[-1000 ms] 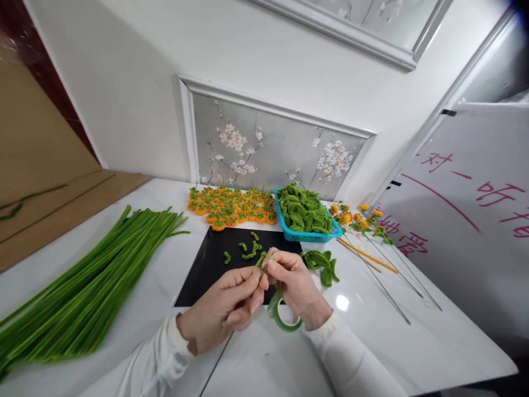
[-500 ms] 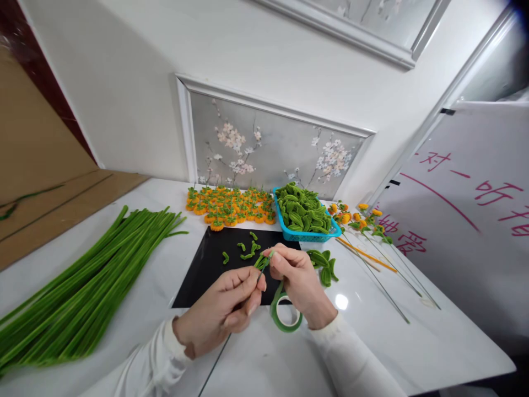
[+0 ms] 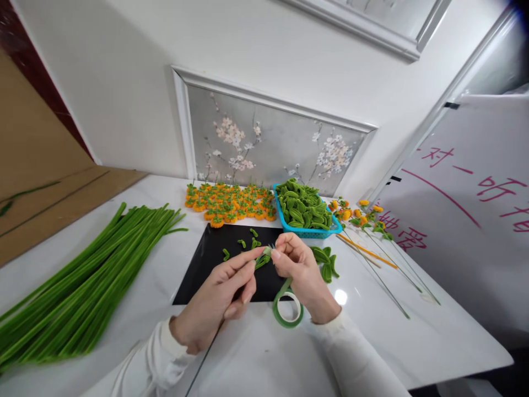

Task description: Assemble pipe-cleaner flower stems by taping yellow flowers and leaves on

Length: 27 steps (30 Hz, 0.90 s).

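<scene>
My left hand [image 3: 219, 298] and my right hand [image 3: 301, 275] meet above the black mat [image 3: 206, 275], both pinching a small green pipe-cleaner leaf on a thin wire stem [image 3: 263, 258]. A strip of green tape runs from the pinch down to the green tape roll [image 3: 288, 311], which hangs under my right hand just above the white table. Several short green pipe-cleaner scraps [image 3: 243, 243] lie on the mat beyond my fingers.
A big bundle of long green pipe cleaners [image 3: 82, 281] lies left. Orange pipe-cleaner flowers [image 3: 227, 203] line the back wall, beside a blue basket [image 3: 308, 231] of green leaves. Loose leaves [image 3: 324, 262], wire stems [image 3: 384, 275] with orange blooms and a lettered whiteboard [image 3: 467, 209] are right.
Both hands have risen slightly and moved away from me with the leaf and stem. The tape roll came along under my right hand.
</scene>
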{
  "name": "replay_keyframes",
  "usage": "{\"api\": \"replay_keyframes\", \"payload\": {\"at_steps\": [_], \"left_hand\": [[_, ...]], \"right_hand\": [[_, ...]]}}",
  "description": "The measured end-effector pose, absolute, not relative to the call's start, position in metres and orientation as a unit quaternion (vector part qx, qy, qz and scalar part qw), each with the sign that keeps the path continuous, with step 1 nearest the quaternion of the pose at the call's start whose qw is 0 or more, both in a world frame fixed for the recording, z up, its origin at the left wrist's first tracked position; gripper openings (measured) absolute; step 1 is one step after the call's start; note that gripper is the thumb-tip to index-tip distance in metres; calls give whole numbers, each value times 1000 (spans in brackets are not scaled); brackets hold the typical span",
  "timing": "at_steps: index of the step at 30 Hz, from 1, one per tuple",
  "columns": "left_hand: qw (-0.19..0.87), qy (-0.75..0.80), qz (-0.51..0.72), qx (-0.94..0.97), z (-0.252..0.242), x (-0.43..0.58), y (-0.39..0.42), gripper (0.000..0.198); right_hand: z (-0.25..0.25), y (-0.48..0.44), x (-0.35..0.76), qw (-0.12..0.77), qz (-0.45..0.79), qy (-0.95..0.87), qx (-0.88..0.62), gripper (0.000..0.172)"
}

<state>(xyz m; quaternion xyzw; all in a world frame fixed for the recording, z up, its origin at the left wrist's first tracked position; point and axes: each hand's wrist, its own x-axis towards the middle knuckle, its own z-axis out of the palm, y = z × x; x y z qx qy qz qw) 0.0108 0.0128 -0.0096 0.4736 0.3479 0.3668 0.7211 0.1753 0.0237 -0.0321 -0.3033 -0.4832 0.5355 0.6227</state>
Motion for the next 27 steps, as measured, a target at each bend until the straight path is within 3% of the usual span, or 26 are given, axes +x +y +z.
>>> {"api": "replay_keyframes", "payload": {"at_steps": [15,22,27], "left_hand": [[710,348,367,489,-11,13,10,46],[767,284,380,433,-15,12,10,36],[774,281,377,425,-16,11,8,24]], "right_hand": [[-30,22,179,632,530,-492,-278,14],[-30,22,177,570,561,-506,-323,21],[-31,23,173,611,534,-488,-322,13]]}}
